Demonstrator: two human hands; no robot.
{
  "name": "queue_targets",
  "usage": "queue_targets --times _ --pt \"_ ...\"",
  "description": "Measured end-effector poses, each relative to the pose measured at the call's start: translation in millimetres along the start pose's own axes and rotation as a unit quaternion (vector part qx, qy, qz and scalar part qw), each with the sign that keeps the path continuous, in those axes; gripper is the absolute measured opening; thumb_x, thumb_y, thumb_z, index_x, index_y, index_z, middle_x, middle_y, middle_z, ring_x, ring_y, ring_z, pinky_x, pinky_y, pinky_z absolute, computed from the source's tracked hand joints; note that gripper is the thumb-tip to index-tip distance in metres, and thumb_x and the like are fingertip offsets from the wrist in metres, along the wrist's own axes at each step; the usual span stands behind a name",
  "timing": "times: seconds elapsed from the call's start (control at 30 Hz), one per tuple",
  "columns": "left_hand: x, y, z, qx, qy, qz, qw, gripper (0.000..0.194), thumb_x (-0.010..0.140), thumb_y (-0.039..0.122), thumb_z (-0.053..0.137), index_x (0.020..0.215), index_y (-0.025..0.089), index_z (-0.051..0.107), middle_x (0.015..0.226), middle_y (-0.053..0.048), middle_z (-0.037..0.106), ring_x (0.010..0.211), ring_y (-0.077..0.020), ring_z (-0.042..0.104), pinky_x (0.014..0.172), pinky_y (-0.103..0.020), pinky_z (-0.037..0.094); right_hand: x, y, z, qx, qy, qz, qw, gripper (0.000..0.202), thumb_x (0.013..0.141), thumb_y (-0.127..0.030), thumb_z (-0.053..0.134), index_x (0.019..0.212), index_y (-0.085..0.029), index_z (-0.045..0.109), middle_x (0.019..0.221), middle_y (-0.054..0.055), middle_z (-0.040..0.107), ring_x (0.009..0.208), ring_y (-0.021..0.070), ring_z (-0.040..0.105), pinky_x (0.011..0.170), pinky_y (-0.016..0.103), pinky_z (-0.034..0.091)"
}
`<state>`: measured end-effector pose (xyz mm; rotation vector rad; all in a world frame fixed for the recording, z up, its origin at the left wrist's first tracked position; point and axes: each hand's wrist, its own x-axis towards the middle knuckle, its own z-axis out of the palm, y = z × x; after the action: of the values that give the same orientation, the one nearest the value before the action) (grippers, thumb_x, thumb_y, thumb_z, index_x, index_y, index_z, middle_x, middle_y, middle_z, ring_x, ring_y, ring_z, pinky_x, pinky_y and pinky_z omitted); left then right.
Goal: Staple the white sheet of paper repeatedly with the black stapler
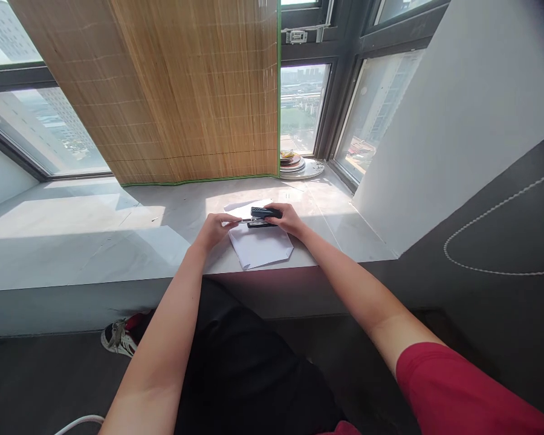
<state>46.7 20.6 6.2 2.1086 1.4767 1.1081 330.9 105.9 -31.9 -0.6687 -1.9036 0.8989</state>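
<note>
A dark stapler (259, 213) with its top arm lifted off its base is above some white sheets of paper (263, 246) on the windowsill. My right hand (286, 219) is closed around the stapler's right end. From the left, my left hand (218, 229) pinches a thin metal strip at the stapler's left end. I cannot make out whether this strip is loose or part of the stapler. The paper lies beneath both, slightly askew, its near edge close to the sill's front edge.
The pale windowsill (95, 241) runs across the view, with sunlit patches. Behind it hangs a bamboo blind (199, 90). Stacked plates (301, 168) stand in the window corner. A beaded cord (462, 229) hangs at the right, and a shoe (118, 338) shows at lower left.
</note>
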Motion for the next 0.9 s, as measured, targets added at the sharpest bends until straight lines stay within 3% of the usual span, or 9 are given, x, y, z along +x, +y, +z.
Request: queue_targets --times 0.1,0.2,0.3,0.43,0.53,0.67,0.77,0.9 --pt "-1 6 -2.9 -0.012 0.006 0.020 1.000 0.019 0.086 0.044 0.084 0.089 0.026 0.088 0.102 -0.007 0.087 0.100 -0.0307 0.082 0.101 -0.048 0.065 -1 -1 -5 0.053 0.002 0.016 0.998 0.042 0.076 -0.047 0.088 0.108 -0.021 0.084 0.105 0.005 0.083 0.101 0.0289 0.075 0.097 0.044 0.058" --pt "-2 11 -1.3 -0.045 0.006 0.037 0.998 0.031 0.084 0.046 0.089 0.107 0.025 0.087 0.100 -0.008 0.086 0.098 -0.0297 0.082 0.102 -0.048 0.064 -4 -5 -7 0.104 -0.003 0.012 0.994 0.049 0.072 -0.050 0.094 0.110 -0.021 0.084 0.107 0.007 0.083 0.104 0.0297 0.076 0.097 0.045 0.059" --pt "0 17 4.3 -0.072 -0.021 0.063 0.995 0.057 0.077 0.045 0.096 0.128 0.024 0.079 0.105 -0.009 0.085 0.102 -0.0297 0.082 0.103 -0.047 0.063 -9 -12 -3 0.122 -0.041 -0.001 0.992 0.051 0.071 -0.052 0.096 0.110 -0.020 0.085 0.105 0.007 0.082 0.100 0.0292 0.076 0.092 0.043 0.061" --pt "6 21 11.7 -0.046 -0.060 0.083 0.994 0.069 0.069 0.042 0.101 0.129 0.023 0.073 0.116 -0.011 0.083 0.107 -0.0295 0.079 0.099 -0.044 0.062 -13 -20 3 0.109 -0.097 -0.024 0.989 0.051 0.076 -0.056 0.092 0.113 -0.021 0.084 0.104 0.007 0.082 0.097 0.0279 0.075 0.088 0.041 0.061" --pt "8 18 13.2 -0.030 -0.065 0.084 0.994 0.069 0.067 0.038 0.102 0.126 0.022 0.072 0.118 -0.011 0.081 0.103 -0.0273 0.078 0.097 -0.042 0.061 -13 -19 5 0.094 -0.108 -0.037 0.989 0.052 0.080 -0.057 0.089 0.116 -0.021 0.083 0.106 0.008 0.081 0.098 0.0280 0.075 0.089 0.041 0.061" --pt "8 12 11.8 0.022 -0.082 0.085 0.993 0.054 0.066 0.035 0.101 0.112 0.024 0.074 0.116 -0.006 0.079 0.098 -0.0258 0.073 0.094 -0.041 0.058 -13 -17 9 0.066 -0.117 -0.038 0.990 0.049 0.080 -0.056 0.088 0.115 -0.022 0.083 0.107 0.008 0.082 0.099 0.0287 0.076 0.092 0.043 0.061" --pt "7 11 10.2 0.075 -0.049 0.083 0.992 0.050 0.067 0.032 0.101 0.109 0.024 0.075 0.116 -0.006 0.078 0.104 -0.0288 0.068 0.096 -0.042 0.054 -12 -17 11 0.058 -0.093 -0.024 0.994 0.046 0.079 -0.055 0.088 0.113 -0.023 0.084 0.109 0.007 0.082 0.104 0.0296 0.076 0.097 0.044 0.060" --pt "4 10 8.1 0.120 0.064 0.050 0.990 0.061 0.082 0.036 0.092 0.137 0.025 0.069 0.129 -0.009 0.074 0.123 -0.0333 0.062 0.110 -0.046 0.045 -10 -14 2 0.035 0.010 -0.008 0.999 0.049 0.079 -0.052 0.089 0.118 -0.022 0.083 0.113 0.009 0.080 0.107 0.0297 0.074 0.098 0.045 0.060"
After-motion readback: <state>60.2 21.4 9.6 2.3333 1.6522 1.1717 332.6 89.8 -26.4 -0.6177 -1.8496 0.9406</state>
